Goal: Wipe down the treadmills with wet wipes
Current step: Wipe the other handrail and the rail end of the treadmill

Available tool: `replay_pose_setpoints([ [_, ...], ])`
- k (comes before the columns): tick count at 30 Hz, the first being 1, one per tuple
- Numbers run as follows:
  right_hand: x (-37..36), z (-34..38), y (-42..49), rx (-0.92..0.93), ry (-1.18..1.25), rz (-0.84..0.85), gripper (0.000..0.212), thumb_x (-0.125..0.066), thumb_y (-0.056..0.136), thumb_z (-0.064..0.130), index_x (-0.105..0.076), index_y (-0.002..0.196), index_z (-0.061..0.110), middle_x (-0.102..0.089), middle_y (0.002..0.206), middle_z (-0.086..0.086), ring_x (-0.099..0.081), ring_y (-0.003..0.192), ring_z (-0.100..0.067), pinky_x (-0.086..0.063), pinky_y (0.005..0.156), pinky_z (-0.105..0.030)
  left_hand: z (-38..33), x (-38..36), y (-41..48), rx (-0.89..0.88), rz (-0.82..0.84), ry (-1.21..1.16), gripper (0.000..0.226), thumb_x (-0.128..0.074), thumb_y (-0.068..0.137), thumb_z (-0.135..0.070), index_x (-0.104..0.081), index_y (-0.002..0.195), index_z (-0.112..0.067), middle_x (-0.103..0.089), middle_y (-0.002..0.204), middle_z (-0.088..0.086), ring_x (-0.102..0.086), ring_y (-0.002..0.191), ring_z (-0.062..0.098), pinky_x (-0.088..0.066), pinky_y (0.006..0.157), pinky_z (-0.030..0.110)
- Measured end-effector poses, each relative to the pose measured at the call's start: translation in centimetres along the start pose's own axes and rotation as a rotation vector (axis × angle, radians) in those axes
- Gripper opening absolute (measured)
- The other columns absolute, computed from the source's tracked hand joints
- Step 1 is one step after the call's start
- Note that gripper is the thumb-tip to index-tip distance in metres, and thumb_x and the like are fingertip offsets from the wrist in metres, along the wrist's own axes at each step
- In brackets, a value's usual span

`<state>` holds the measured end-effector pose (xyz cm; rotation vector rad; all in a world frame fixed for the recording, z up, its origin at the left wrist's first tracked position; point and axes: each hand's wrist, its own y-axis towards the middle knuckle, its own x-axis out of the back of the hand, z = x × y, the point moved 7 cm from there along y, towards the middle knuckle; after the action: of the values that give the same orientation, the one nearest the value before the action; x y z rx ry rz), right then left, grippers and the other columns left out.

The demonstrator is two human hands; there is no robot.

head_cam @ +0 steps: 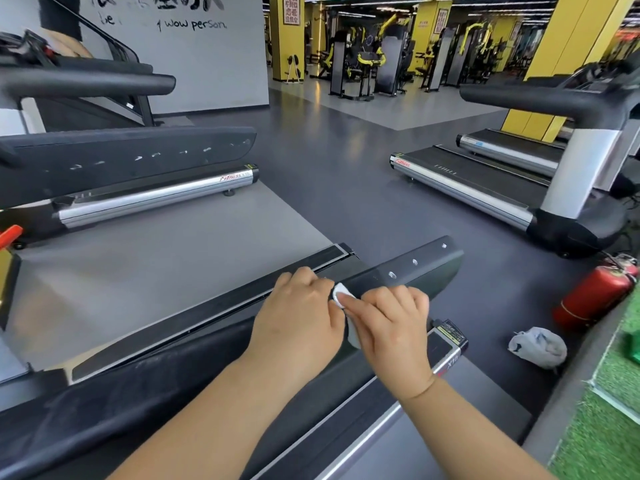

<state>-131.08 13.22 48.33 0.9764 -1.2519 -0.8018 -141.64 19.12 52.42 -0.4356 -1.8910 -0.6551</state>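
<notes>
A white wet wipe (pixel 341 295) sits between my two hands above the black side rail (pixel 408 268) of the nearest treadmill. My left hand (pixel 298 320) has its fingers curled round the wipe's left end. My right hand (pixel 391 323) pinches the wipe's right part with thumb and forefinger, and a fold of wipe hangs down between the hands. The treadmill's grey belt (pixel 156 271) stretches to the left of the rail.
A second treadmill (pixel 156 188) stands further left, and two more treadmills (pixel 485 188) at right. A red fire extinguisher (pixel 595 292) and a crumpled grey-white bag (pixel 536 346) lie on the dark floor at right, beside green turf (pixel 609 410). Another person's hand (pixel 65 46) rests top left.
</notes>
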Motion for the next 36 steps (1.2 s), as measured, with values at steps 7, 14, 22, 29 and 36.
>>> replay_pose_setpoints([
  [7, 0.2, -5.3, -0.6, -0.003, -0.100, 0.006, 0.022, -0.056, 0.094, 0.017, -0.059, 0.108, 0.034, -0.053, 0.084, 0.011, -0.042, 0.072, -0.016, -0.025, 0.078, -0.029, -0.2, -0.5, 0.1, 0.002, 0.015, 0.013, 0.039, -0.033, 0.098, -0.031, -0.054, 0.130, -0.023, -0.049, 0.121, -0.008, -0.041, 0.110, 0.016, -0.036, 0.093, 0.022],
  [14, 0.7, -5.1, 2.1, -0.292, -0.085, 0.023, 0.026, -0.050, 0.089, 0.026, -0.075, 0.092, 0.027, -0.057, 0.070, 0.004, -0.048, 0.066, -0.018, -0.022, 0.070, -0.029, -0.6, -0.3, 0.7, 0.003, 0.022, 0.081, 0.039, -0.030, 0.099, -0.032, -0.055, 0.127, -0.025, -0.049, 0.119, -0.008, -0.044, 0.107, 0.017, -0.032, 0.086, 0.020],
  [22, -0.7, -4.2, 3.4, -0.076, -0.170, 0.141, 0.019, -0.063, 0.079, 0.018, -0.073, 0.077, 0.033, -0.051, 0.062, 0.008, -0.045, 0.057, -0.020, -0.029, 0.068, -0.034, 0.0, -0.1, 1.0, 0.043, -0.012, 0.031, 0.039, -0.032, 0.099, -0.031, -0.053, 0.132, -0.034, -0.050, 0.119, -0.012, -0.044, 0.108, 0.015, -0.037, 0.081, 0.021],
  [29, -0.3, -9.2, 4.3, -0.240, -0.302, 0.261, 0.015, -0.066, 0.079, 0.017, -0.075, 0.074, 0.029, -0.054, 0.062, 0.002, -0.050, 0.054, -0.026, -0.026, 0.071, -0.034, -0.3, -0.2, 0.5, -0.014, -0.015, 0.101, 0.041, -0.028, 0.099, -0.033, -0.047, 0.135, -0.034, -0.047, 0.120, -0.014, -0.042, 0.106, 0.016, -0.034, 0.077, 0.019],
  [36, -0.1, -2.7, 2.2, -0.063, -0.100, 0.156, 0.015, -0.060, 0.087, 0.018, -0.070, 0.091, 0.029, -0.050, 0.065, 0.005, -0.043, 0.057, -0.020, -0.030, 0.069, -0.033, -0.4, -0.2, 1.0, -0.025, -0.029, 0.146, 0.038, -0.030, 0.098, -0.033, -0.057, 0.125, -0.030, -0.051, 0.116, -0.010, -0.046, 0.100, 0.018, -0.037, 0.078, 0.023],
])
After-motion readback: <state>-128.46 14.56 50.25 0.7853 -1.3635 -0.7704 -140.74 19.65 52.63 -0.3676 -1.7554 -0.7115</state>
